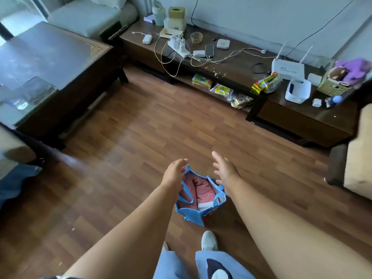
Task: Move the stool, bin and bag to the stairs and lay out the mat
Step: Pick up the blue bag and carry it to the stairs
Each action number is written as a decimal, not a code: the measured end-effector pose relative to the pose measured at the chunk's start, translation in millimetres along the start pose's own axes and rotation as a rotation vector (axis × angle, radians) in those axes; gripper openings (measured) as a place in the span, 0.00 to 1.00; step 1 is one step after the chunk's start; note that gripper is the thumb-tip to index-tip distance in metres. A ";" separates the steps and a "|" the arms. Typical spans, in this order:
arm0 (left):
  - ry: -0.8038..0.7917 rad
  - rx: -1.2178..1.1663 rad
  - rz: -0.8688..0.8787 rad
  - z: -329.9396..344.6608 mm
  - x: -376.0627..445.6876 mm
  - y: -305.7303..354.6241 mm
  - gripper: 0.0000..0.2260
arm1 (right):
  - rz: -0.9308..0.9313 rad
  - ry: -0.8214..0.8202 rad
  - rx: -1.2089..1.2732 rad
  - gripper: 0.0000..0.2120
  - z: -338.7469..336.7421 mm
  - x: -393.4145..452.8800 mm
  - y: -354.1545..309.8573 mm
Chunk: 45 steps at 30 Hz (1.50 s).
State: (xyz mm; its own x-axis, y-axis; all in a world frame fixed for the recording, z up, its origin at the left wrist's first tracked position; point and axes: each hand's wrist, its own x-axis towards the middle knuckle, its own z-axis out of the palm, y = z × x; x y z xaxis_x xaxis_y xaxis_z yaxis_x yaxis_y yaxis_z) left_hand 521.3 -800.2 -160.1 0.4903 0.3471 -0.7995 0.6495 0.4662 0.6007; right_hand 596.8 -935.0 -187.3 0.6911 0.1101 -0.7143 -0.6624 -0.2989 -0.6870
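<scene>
Pale blue trouser legs and a white shoe (209, 240) fill the bottom of the view, and just ahead of them a blue bag (198, 196) stands on the wooden floor (120, 158), its mouth open on pink cloth folded inside. Both arms reach down over it. Her left hand (174, 173) hangs at the bag's far left rim with fingers straight and loose, holding nothing; whether it brushes the rim I cannot tell. Her right hand (225, 170) hovers beyond the right edge, fingers spread wide, also holding nothing.

Judging by this, the bag has not yet been lifted, so its trip to the stairs is still to come. No stool, bin, mat or stairs show from here, so their state is unknown.

Along the wall, a low dark cabinet (302, 121) carries a white router (287, 69) with faint printing too blurred to read. Print on the bag's lower side is likewise illegible.
</scene>
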 end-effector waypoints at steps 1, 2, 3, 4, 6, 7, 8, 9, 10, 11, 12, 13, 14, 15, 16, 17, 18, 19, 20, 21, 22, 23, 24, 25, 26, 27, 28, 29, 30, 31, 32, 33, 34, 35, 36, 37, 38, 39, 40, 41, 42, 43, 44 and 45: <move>-0.010 0.022 -0.013 0.5 4.0 1.6 0.14 | 0.012 0.019 0.010 0.15 0.1 2.5 1.4; -0.025 0.059 -0.018 0.3 10.1 4.4 0.13 | 0.029 0.040 0.026 0.15 1.2 5.2 1.7; -0.038 0.099 -0.017 -0.5 17.3 7.1 0.13 | 0.045 0.058 0.041 0.16 1.7 7.4 2.4; -0.049 0.137 -0.013 -1.7 24.8 10.5 0.12 | 0.055 0.081 0.057 0.18 1.9 9.3 2.7; -0.087 0.214 -0.001 -3.3 43.4 15.8 0.11 | 0.068 0.143 0.101 0.19 3.1 10.1 3.6; -0.120 0.252 0.004 -2.2 51.7 18.7 0.09 | 0.073 0.167 0.127 0.21 4.0 10.6 3.9; -0.143 0.292 0.010 -1.9 56.3 22.4 0.08 | 0.085 0.182 0.159 0.24 6.8 10.5 4.2; -0.163 0.328 0.021 -2.0 61.3 24.7 0.08 | 0.103 0.195 0.202 0.26 10.6 8.9 4.7; -0.183 0.365 0.035 -0.7 65.6 26.6 0.11 | 0.114 0.216 0.246 0.26 14.5 6.5 4.7; -0.207 0.392 0.052 1.2 69.8 28.6 0.14 | 0.114 0.234 0.276 0.26 18.3 4.8 4.9; -0.223 0.414 0.058 2.7 72.6 29.5 0.15 | 0.109 0.253 0.292 0.26 22.0 4.3 6.2; -0.239 0.428 0.056 3.6 75.1 28.9 0.16 | 0.107 0.279 0.307 0.26 25.1 4.4 8.4; -0.259 0.436 0.049 4.6 76.3 28.4 0.15 | 0.107 0.299 0.323 0.25 27.7 4.5 10.8; -0.275 0.445 0.033 4.1 77.6 25.6 0.13 | 0.110 0.310 0.341 0.25 30.1 4.6 15.5; -0.290 0.459 0.017 2.8 77.9 24.1 0.09 | 0.117 0.319 0.358 0.24 32.0 4.4 18.8; -0.302 0.474 -0.005 0.9 79.9 20.1 0.05 | 0.131 0.333 0.380 0.24 33.1 4.5 25.4; -0.306 0.486 -0.025 -0.9 83.1 15.9 0.04 | 0.149 0.348 0.397 0.23 33.7 4.5 31.9; -0.304 0.493 -0.048 -2.4 86.4 12.0 0.04 | 0.167 0.364 0.408 0.22 33.2 5.3 39.7; -0.302 0.505 -0.065 -2.8 90.8 7.9 0.04 | 0.188 0.380 0.421 0.21 32.4 6.2 47.7; -0.295 0.510 -0.069 -2.2 95.2 4.5 0.04 | 0.211 0.398 0.443 0.21 31.2 7.0 55.9; -0.289 0.515 -0.071 -0.9 100.2 1.3 0.03 | 0.232 0.415 0.464 0.20 29.4 9.3 64.3; -0.279 0.525 -0.071 0.7 105.5 -1.5 0.04 | 0.253 0.426 0.483 0.20 27.7 12.4 72.4; -0.277 0.552 -0.063 2.8 113.9 -7.0 0.07 | 0.269 0.422 0.507 0.20 26.9 16.3 80.5; -0.292 0.580 -0.065 4.3 122.9 -13.9 0.10 | 0.286 0.410 0.534 0.20 26.4 20.4 88.8; -0.307 0.598 -0.082 5.9 130.6 -20.4 0.13 | 0.300 0.397 0.555 0.20 26.9 25.2 97.2; -0.302 0.612 -0.092 6.0 139.5 -28.2 0.15 | 0.313 0.389 0.571 0.21 28.7 29.6 104.4; -0.286 0.624 -0.083 6.6 148.9 -36.7 0.14 | 0.321 0.381 0.568 0.22 30.8 35.0 111.4; -0.265 0.638 -0.067 6.9 156.6 -44.1 0.14 | 0.329 0.377 0.557 0.22 33.0 41.7 119.0; -0.250 0.661 -0.049 6.7 164.9 -51.6 0.13 | 0.331 0.377 0.540 0.21 34.5 49.2 126.7; -0.231 0.698 -0.023 7.5 172.5 -58.2 0.11 | 0.334 0.385 0.524 0.19 35.2 56.8 134.2; -0.215 0.737 0.001 7.2 182.5 -67.5 0.09 | 0.338 0.399 0.506 0.18 36.3 66.5 143.4; -0.201 0.766 0.010 6.1 189.7 -74.3 0.08 | 0.339 0.406 0.487 0.19 37.7 74.9 152.0; -0.191 0.786 0.016 5.6 201.0 -82.9 0.07 | 0.338 0.408 0.479 0.20 40.0 88.9 162.7; -0.196 0.792 0.006 4.3 206.9 -86.2 0.07 | 0.347 0.412 0.470 0.23 40.5 95.9 168.8; -0.195 0.769 -0.010 3.2 216.9 -92.3 0.07 | 0.359 0.404 0.464 0.25 41.5 102.8 172.8; -0.187 0.749 -0.014 2.3 225.9 -98.5 0.07 | 0.366 0.387 0.460 0.26 43.0 111.5 177.2; -0.175 0.752 -0.030 2.3 236.4 -106.2 0.07 | 0.368 0.362 0.459 0.26 43.7 120.9 182.2; -0.155 0.738 -0.048 2.7 245.4 -112.4 0.06 | 0.366 0.345 0.453 0.25 43.2 132.4 188.7; -0.142 0.716 -0.064 2.5 258.1 -121.1 0.06 | 0.358 0.334 0.437 0.24 42.7 143.6 194.1; -0.125 0.694 -0.071 2.8 268.4 -129.2 0.10 | 0.348 0.327 0.414 0.23 42.2 154.5 200.1; -0.112 0.672 -0.079 3.6 278.7 -138.5 0.13 | 0.335 0.323 0.393 0.22 43.1 165.2 206.1; -0.105 0.652 -0.087 4.3 286.4 -146.4 0.16 | 0.322 0.323 0.374 0.22 43.7 176.0 213.8; -0.095 0.634 -0.098 3.8 295.9 -154.6 0.19 | 0.315 0.331 0.353 0.22 45.4 186.8 221.6; -0.079 0.591 -0.110 3.9 303.8 -160.4 0.20 | 0.308 0.337 0.325 0.21 47.6 198.6 231.2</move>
State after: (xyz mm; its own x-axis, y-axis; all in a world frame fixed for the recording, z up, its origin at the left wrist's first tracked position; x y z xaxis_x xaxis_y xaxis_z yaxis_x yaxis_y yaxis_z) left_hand 568.4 -772.7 -499.4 0.4291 0.2502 -0.8679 0.9004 -0.0425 0.4329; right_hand 567.2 -937.1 -494.3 0.4702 -0.2610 -0.8431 -0.8666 0.0444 -0.4971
